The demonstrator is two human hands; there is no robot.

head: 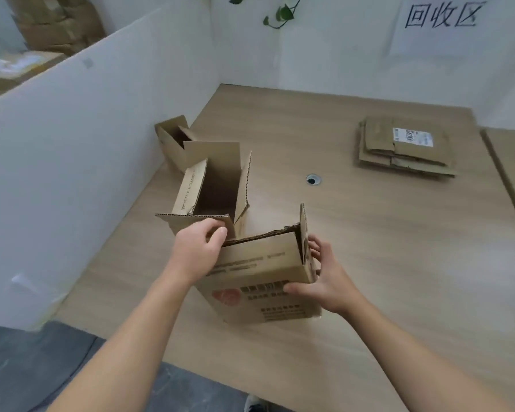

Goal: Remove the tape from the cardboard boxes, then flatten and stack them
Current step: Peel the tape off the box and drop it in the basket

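Observation:
A printed cardboard box (262, 278) with a red logo stands on the wooden table (369, 248) close to me, its top flaps open. My left hand (198, 251) grips its upper left edge with curled fingers. My right hand (318, 278) holds its right side, thumb on the front face and fingers behind the upright right flap. Just behind it stands a taller open box (211, 188), and a small open box (173, 144) sits further back by the partition. A stack of flattened boxes (405, 150) with a white label lies at the far right.
A white partition (71, 159) lines the table's left side and white walls close the back. A cable hole (313, 179) is in the table's middle. More cardboard is piled beyond the partition at top left. A sign hangs on the back wall.

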